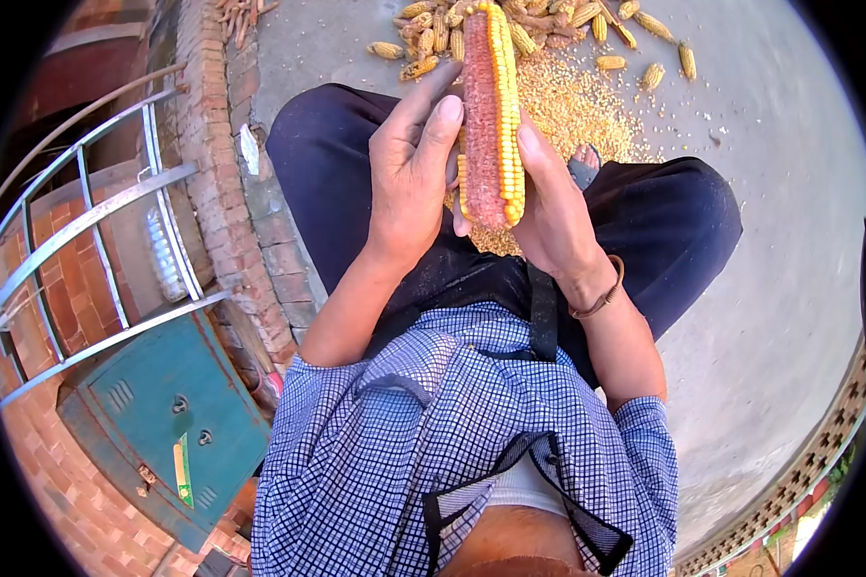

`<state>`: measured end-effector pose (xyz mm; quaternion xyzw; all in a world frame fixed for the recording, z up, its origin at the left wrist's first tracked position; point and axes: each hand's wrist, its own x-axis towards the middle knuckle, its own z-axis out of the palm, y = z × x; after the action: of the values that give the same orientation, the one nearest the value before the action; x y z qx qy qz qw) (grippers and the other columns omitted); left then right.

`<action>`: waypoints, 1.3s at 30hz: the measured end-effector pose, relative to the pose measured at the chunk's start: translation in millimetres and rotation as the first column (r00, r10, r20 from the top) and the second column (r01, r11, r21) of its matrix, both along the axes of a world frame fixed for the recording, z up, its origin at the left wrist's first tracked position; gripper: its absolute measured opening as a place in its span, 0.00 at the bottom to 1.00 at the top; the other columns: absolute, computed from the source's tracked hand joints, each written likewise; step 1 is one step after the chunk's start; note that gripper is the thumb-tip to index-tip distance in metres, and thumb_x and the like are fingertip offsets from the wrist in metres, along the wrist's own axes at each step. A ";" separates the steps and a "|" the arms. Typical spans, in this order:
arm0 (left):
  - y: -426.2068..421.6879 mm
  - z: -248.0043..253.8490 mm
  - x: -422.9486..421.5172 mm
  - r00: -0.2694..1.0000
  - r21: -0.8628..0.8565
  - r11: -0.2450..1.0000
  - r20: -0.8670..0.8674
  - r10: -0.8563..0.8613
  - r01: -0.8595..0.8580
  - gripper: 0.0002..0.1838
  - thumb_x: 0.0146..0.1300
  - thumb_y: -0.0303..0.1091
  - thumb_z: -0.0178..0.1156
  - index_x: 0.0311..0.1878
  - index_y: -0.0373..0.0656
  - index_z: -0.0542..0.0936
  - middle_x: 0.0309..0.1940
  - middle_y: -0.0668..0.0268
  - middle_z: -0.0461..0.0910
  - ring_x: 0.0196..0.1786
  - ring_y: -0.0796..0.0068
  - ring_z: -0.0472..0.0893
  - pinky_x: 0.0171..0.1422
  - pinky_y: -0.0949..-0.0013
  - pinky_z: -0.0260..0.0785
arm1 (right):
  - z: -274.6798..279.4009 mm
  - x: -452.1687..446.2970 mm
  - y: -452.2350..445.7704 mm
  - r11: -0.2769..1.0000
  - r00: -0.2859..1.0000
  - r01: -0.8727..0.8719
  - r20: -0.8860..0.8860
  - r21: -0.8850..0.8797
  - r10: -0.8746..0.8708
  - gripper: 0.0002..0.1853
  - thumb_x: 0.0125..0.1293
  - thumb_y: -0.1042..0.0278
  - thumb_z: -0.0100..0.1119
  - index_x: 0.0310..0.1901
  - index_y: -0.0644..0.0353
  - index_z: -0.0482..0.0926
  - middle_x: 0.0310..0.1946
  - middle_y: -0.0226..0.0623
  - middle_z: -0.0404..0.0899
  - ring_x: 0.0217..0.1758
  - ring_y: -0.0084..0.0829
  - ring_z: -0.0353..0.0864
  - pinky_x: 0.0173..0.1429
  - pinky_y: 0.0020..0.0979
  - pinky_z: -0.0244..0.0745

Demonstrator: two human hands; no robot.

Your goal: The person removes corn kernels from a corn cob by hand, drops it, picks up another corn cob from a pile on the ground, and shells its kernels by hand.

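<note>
A large corn cob [491, 125] is held upright between both hands above the lap. Its reddish core is bare along the middle, with rows of yellow kernels on the right side and a few at the lower left edge. My left hand [409, 168] grips the cob's left side, some fingertips hidden behind it. On the right side, my right hand [558, 207] holds it with the thumb along the kernels. Loose kernels [573, 106] lie heaped on the ground beyond and beneath the cob.
Several whole cobs and stripped cores [440, 34] are piled at the top. My bent legs [669, 216] frame the kernel heap. At the left are a brick edging [216, 163], a metal railing [96, 226] and a green metal cabinet [188, 413]. Grey concrete [770, 192] extends to the right.
</note>
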<state>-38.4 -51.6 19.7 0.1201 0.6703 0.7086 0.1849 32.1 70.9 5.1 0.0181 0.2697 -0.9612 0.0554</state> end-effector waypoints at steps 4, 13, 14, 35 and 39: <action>-2.1 7.7 11.2 1.000 -0.046 0.999 0.013 -0.021 0.022 0.25 0.77 0.42 0.51 0.66 0.31 0.71 0.51 0.65 0.80 0.34 0.91 0.72 0.37 0.84 0.65 | -7.3 0.6 0.3 0.985 0.990 0.098 0.084 0.142 -0.111 0.26 0.79 0.51 0.39 0.68 0.62 0.63 0.54 0.37 0.76 0.51 0.26 0.79 0.53 0.32 0.79; -1.3 10.8 22.0 0.981 -0.008 0.984 -0.077 -0.179 0.179 0.28 0.75 0.42 0.53 0.67 0.27 0.69 0.55 0.63 0.75 0.56 0.78 0.73 0.63 0.73 0.65 | -10.5 -1.1 -5.4 0.876 0.959 0.264 -0.009 0.403 -0.285 0.26 0.75 0.54 0.55 0.63 0.65 0.65 0.49 0.34 0.77 0.49 0.20 0.76 0.52 0.26 0.74; 1.0 10.2 24.2 0.983 -0.025 0.987 -0.082 -0.163 0.161 0.27 0.76 0.41 0.52 0.68 0.28 0.68 0.52 0.62 0.76 0.56 0.76 0.74 0.64 0.72 0.65 | -10.3 -0.5 -5.5 0.870 0.955 0.283 -0.038 0.404 -0.293 0.25 0.74 0.55 0.56 0.62 0.65 0.65 0.49 0.35 0.78 0.50 0.20 0.76 0.52 0.26 0.74; -0.3 -0.3 22.2 0.988 -0.031 0.997 -0.139 -0.072 0.069 0.24 0.81 0.41 0.40 0.61 0.30 0.76 0.48 0.63 0.82 0.50 0.79 0.78 0.65 0.71 0.65 | -0.2 4.1 -6.3 0.829 0.933 0.359 -0.135 0.429 -0.334 0.28 0.71 0.60 0.61 0.65 0.66 0.62 0.48 0.38 0.79 0.49 0.24 0.79 0.50 0.25 0.75; 2.5 8.9 19.2 0.999 0.006 0.999 -0.006 -0.047 0.047 0.23 0.80 0.42 0.44 0.60 0.31 0.76 0.43 0.66 0.81 0.46 0.82 0.76 0.58 0.73 0.67 | -5.0 2.4 -3.1 0.874 0.955 0.293 -0.064 0.388 -0.291 0.28 0.71 0.60 0.61 0.65 0.65 0.63 0.51 0.40 0.79 0.51 0.25 0.79 0.53 0.27 0.75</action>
<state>-19.2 -49.1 28.6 0.1385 0.6655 0.7058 0.1994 34.5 67.8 0.0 0.0677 0.4515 -0.8846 -0.0954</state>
